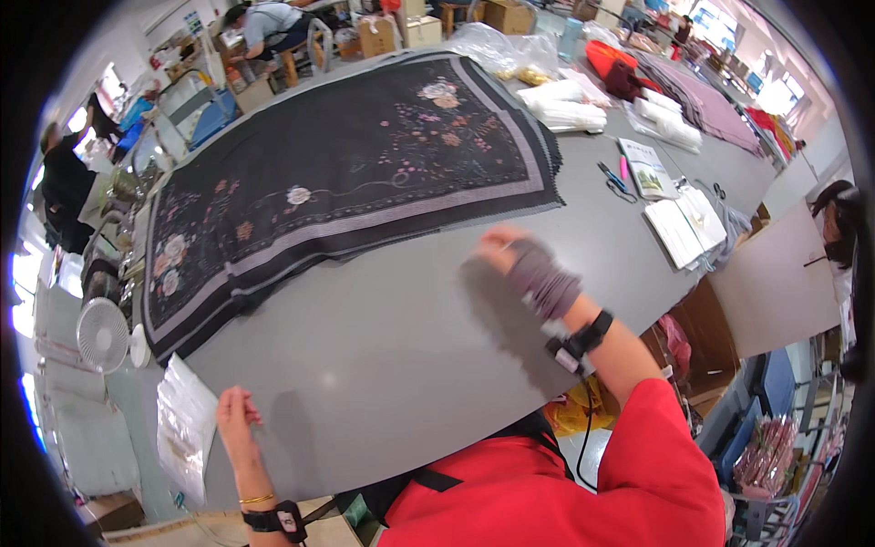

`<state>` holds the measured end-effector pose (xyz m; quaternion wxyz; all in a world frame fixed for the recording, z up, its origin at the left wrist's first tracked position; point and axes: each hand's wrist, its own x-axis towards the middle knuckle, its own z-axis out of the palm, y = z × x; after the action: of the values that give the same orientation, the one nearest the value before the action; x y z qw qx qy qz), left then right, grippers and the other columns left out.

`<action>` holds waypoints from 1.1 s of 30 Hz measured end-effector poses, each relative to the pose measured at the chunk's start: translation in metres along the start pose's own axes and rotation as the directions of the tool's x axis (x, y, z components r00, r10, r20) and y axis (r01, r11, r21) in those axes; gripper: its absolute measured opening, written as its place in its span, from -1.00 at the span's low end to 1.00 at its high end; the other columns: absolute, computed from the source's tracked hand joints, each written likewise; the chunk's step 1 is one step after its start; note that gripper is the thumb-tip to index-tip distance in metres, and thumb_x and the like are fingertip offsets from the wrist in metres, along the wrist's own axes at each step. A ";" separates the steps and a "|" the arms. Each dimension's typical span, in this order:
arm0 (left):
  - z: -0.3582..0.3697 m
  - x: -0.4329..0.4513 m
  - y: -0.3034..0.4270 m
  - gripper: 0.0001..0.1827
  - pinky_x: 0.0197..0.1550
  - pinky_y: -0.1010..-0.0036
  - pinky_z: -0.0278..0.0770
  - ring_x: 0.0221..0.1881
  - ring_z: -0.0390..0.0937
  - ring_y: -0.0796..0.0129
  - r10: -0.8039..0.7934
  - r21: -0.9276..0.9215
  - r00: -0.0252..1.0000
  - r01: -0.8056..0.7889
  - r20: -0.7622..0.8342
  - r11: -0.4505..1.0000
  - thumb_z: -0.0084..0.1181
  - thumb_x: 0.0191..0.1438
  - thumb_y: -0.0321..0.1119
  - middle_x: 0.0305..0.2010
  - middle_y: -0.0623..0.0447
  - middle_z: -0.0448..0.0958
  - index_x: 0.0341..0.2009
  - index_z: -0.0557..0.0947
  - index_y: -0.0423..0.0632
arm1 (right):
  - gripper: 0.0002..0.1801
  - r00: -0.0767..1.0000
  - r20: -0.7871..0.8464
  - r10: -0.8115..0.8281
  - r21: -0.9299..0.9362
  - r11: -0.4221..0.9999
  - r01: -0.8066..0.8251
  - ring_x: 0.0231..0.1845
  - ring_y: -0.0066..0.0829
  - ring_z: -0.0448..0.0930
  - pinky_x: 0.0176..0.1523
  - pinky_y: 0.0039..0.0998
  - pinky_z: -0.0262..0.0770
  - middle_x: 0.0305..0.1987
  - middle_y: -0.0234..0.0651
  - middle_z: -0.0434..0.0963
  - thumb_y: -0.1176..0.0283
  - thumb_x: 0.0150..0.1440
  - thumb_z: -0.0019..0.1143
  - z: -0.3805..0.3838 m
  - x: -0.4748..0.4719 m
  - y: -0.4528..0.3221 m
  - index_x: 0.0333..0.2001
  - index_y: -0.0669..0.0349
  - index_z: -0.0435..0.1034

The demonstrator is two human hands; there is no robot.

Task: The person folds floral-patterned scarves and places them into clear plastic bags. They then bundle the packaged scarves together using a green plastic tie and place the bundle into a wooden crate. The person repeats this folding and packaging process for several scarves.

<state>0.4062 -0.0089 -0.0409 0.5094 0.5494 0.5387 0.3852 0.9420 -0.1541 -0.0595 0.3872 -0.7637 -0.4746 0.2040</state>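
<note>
A stack of dark floral scarves (328,150) with pale striped borders lies spread across the grey table (369,328). My right hand (502,247) is over the table just off the scarves' near edge, blurred by motion. A greyish-mauve knitted cover (543,277) wraps its wrist and palm; whether the fingers hold anything cannot be made out. At the lower left, my left hand (238,417) is beside a pile of clear plastic bags (183,424). Its fingers are slightly bent, with nothing seen in them.
A white fan (102,335) stands at the left edge. On the right lie blue-handled snips (615,181), a pink marker (623,167), a booklet (648,169) and an open notebook (685,227). White folded bundles (564,106) sit beyond. A person (270,31) bends over work behind.
</note>
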 end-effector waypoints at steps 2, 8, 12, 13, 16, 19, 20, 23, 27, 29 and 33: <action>-0.010 0.021 -0.011 -0.74 -0.52 0.59 0.37 -0.55 0.36 0.57 -0.083 -0.032 0.992 0.081 -0.091 0.996 0.03 0.41 -0.22 -0.54 0.19 0.41 -0.27 0.61 -0.11 | -0.61 0.920 -0.370 0.132 0.028 0.991 -0.131 -0.10 -0.32 0.66 0.04 -0.34 0.56 -0.14 -0.18 0.69 0.15 0.26 0.22 -0.051 0.032 0.064 -0.08 0.28 0.57; 0.089 0.067 0.014 -0.72 -0.48 0.60 0.39 -0.55 0.37 0.58 0.034 -0.001 0.990 -0.034 0.139 0.999 0.02 0.42 -0.20 -0.53 0.20 0.42 -0.27 0.60 -0.10 | -0.49 0.849 -0.357 0.390 -0.213 0.851 -0.480 -0.03 -0.14 0.68 0.13 -0.24 0.55 -0.16 -0.08 0.70 0.01 0.19 0.29 -0.123 0.081 0.149 -0.04 0.25 0.61; 0.208 0.077 0.049 -0.76 -0.45 0.61 0.35 -0.52 0.39 0.57 0.118 0.147 0.908 -0.192 0.401 0.970 0.04 0.41 -0.28 -0.52 0.19 0.44 -0.28 0.60 -0.14 | -0.52 0.837 -0.144 0.527 -0.169 0.821 -0.546 -0.15 -0.22 0.68 0.06 -0.25 0.57 -0.21 -0.17 0.69 0.00 0.11 0.39 -0.136 0.083 0.147 -0.14 0.20 0.63; 0.240 0.076 0.058 -0.78 -0.43 0.62 0.35 -0.49 0.38 0.59 0.145 0.150 0.866 -0.243 0.479 0.958 0.07 0.39 -0.31 -0.49 0.19 0.44 -0.29 0.60 -0.15 | -0.53 0.847 -0.087 0.525 -0.168 0.830 -0.532 -0.18 -0.24 0.68 0.04 -0.25 0.57 -0.23 -0.19 0.69 0.00 0.11 0.40 -0.138 0.082 0.146 -0.15 0.19 0.63; 0.346 0.069 0.082 -0.90 -0.37 0.58 0.39 -0.42 0.42 0.54 0.419 0.081 0.620 -0.616 0.663 0.783 0.16 0.29 -0.45 -0.42 0.13 0.48 -0.28 0.61 -0.20 | -0.57 0.868 -0.115 0.483 -0.054 0.870 -0.491 -0.27 -0.37 0.61 -0.06 -0.29 0.54 -0.32 -0.27 0.65 0.04 0.08 0.43 -0.141 0.075 0.149 -0.19 0.18 0.62; 0.446 0.054 0.096 -0.92 -0.21 0.34 0.52 -0.27 0.56 0.11 0.617 -0.065 0.377 -0.818 0.691 0.572 0.23 0.14 -0.52 -0.29 -0.03 0.57 -0.24 0.64 -0.21 | -0.68 0.908 -0.158 0.388 0.122 0.920 -0.372 -0.29 -0.42 0.58 -0.10 -0.33 0.52 -0.35 -0.31 0.63 0.17 0.10 0.42 -0.134 0.064 0.155 -0.22 0.20 0.62; 0.476 0.051 0.098 -0.89 -0.15 0.26 0.54 -0.17 0.57 0.08 0.643 -0.094 0.292 -0.863 0.708 0.496 0.24 0.10 -0.52 -0.26 -0.03 0.55 -0.24 0.65 -0.21 | -0.71 0.919 -0.190 0.345 0.171 0.934 -0.315 -0.28 -0.42 0.58 -0.09 -0.34 0.51 -0.34 -0.31 0.62 0.20 0.11 0.40 -0.129 0.059 0.156 -0.23 0.20 0.62; 0.543 0.043 0.091 -0.87 -0.13 0.23 0.56 -0.11 0.55 0.10 0.684 -0.117 0.121 -0.950 0.719 0.291 0.24 0.07 -0.50 -0.23 -0.03 0.52 -0.25 0.66 -0.21 | -0.85 0.942 -0.336 0.016 -0.052 0.998 -0.036 -0.15 -0.31 0.56 -0.02 -0.34 0.53 -0.24 -0.36 0.58 0.36 0.07 0.41 -0.118 0.048 0.157 -0.31 0.18 0.62; 0.584 0.048 0.071 -0.87 -0.13 0.23 0.57 -0.12 0.54 0.09 0.577 0.038 0.140 -0.982 0.805 0.186 0.25 0.07 -0.48 -0.22 -0.05 0.53 -0.25 0.68 -0.22 | -0.90 0.919 -0.341 -0.197 -0.318 0.944 0.085 -0.11 -0.27 0.55 -0.03 -0.33 0.56 -0.19 -0.42 0.59 0.42 0.00 0.45 -0.115 0.040 0.153 -0.40 0.15 0.63; 0.589 0.057 0.066 -0.88 -0.12 0.28 0.57 -0.19 0.58 0.07 0.583 0.056 0.160 -0.980 0.797 0.193 0.26 0.08 -0.49 -0.23 -0.07 0.59 -0.27 0.71 -0.24 | -0.92 0.924 -0.327 -0.197 -0.321 0.943 0.087 -0.12 -0.29 0.54 -0.04 -0.34 0.56 -0.19 -0.42 0.58 0.43 0.01 0.44 -0.117 0.039 0.150 -0.40 0.14 0.63; 0.589 0.076 0.069 -0.88 -0.21 0.42 0.56 -0.36 0.55 0.29 0.412 0.053 0.424 -0.746 0.807 0.664 0.26 0.14 -0.48 -0.33 0.04 0.60 -0.30 0.73 -0.29 | -0.93 0.942 -0.304 -0.146 -0.305 0.951 0.049 -0.13 -0.29 0.54 -0.05 -0.35 0.57 -0.19 -0.42 0.58 0.43 0.02 0.42 -0.120 0.041 0.148 -0.40 0.14 0.63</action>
<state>1.0017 -0.0125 -0.0922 0.3843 0.9009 0.1204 0.1620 1.1264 -0.2027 -0.0992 0.3519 -0.8109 -0.4673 -0.0157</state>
